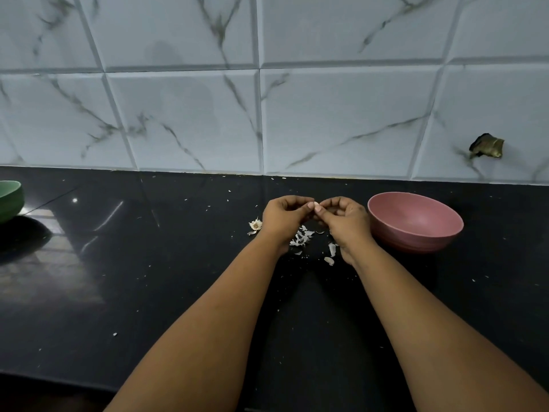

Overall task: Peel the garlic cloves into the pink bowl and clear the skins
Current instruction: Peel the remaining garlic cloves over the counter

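Note:
My left hand (282, 217) and my right hand (344, 221) meet above the black counter, fingertips pinched together on a small garlic clove (315, 206) that is mostly hidden by the fingers. White garlic skins (301, 237) lie scattered on the counter under and between my wrists. A dry garlic root end (255, 225) sits just left of my left hand. The pink bowl (416, 223) stands right of my right hand; its visible inside looks bare.
A green bowl (10, 200) sits at the far left edge of the black counter (148, 278). A tiled marble-look wall (267, 99) rises behind, with a dark broken spot (487, 146) at the right. Tiny skin flecks dot the counter.

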A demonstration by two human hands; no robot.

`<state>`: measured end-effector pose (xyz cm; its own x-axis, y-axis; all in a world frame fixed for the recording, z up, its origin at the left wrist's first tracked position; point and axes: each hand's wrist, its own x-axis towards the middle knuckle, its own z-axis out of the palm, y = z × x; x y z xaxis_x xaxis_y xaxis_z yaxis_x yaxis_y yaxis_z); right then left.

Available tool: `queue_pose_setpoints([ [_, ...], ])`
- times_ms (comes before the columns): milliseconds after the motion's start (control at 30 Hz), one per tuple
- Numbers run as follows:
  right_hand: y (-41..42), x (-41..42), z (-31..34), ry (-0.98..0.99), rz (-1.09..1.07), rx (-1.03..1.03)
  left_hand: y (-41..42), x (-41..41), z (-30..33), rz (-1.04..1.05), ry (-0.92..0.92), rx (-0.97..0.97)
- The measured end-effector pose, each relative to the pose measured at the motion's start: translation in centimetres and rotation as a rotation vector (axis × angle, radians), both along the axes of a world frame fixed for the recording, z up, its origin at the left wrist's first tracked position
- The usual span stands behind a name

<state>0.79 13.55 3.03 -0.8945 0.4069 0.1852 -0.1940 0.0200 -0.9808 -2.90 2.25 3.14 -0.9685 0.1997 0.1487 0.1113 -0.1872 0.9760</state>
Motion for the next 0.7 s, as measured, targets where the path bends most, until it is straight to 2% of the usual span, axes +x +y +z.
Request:
queue_pose_setpoints([
  [233,-0.2,-0.3,0.5,-0.027,0.007,-0.156,-0.8,-0.8,0.4,-0.021,0.031,0.056],
  [500,0.3,-0.7,-0.2,-0.104,-0.174,0.424,-1.0,-1.2,0.4,-0.028,0.092,-0.103],
  [700,0.2,-0.2,-0.1,0.017,-0.147,0.517,-1.0,-1.2,0.1,0.021,0.228,-0.293],
])
